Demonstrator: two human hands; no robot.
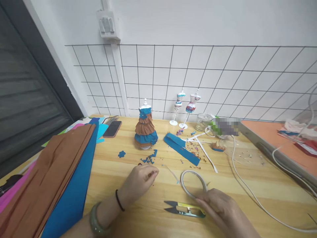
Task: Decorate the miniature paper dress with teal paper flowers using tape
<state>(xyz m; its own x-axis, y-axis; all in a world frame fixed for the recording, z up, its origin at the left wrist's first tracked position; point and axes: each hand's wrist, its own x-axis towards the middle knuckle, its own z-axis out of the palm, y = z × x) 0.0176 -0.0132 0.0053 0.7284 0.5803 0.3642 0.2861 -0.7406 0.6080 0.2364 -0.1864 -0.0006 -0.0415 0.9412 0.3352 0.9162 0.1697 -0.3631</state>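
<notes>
My right hand (220, 205) grips a narrow roll of tape (182, 181) by its near right rim. A thin, pale strip runs from the roll toward the left. My left hand (141, 180) is pinched, thumb against fingers; what it holds, if anything, is too small to make out. Below the roll lies a pair of thread snips (184, 209), blades pointing left. Just beyond my left hand are blue paper scraps (150, 157) and a blue paper flower (121, 154). Farther back, a mini dress form (145, 124) stands upright in a ruffled blue and brown paper dress.
Folded blue paper strips (182, 150) lie among small scraps and white strips (206, 153). Two small mannequins (190, 107) and a glass jar (203, 121) stand by the wall. Brown paper (52, 165) covers the left side, near a phone (112, 129). A white cable (245, 185) crosses the right.
</notes>
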